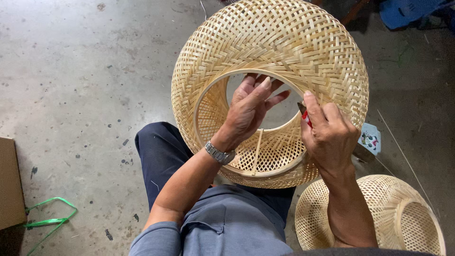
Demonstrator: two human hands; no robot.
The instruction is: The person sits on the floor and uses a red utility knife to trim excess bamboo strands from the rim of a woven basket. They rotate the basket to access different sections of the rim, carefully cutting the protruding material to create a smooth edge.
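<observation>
A large round woven bamboo basket shell (284, 42) rests tilted on my lap, its open ring facing me. My left hand (249, 111), with a metal wristwatch, reaches into the opening with fingers spread against the inner weave. My right hand (327, 135) is closed on a small red-handled tool (304, 114) at the right side of the inner rim. A loose bamboo strip (257, 151) stands upright inside the lower rim.
A second, smaller woven bamboo shell (403, 208) lies on the concrete floor at lower right. A green plastic strap (50, 220) and a cardboard box edge (9, 185) are at left. A small printed card (370, 138) lies right of the basket.
</observation>
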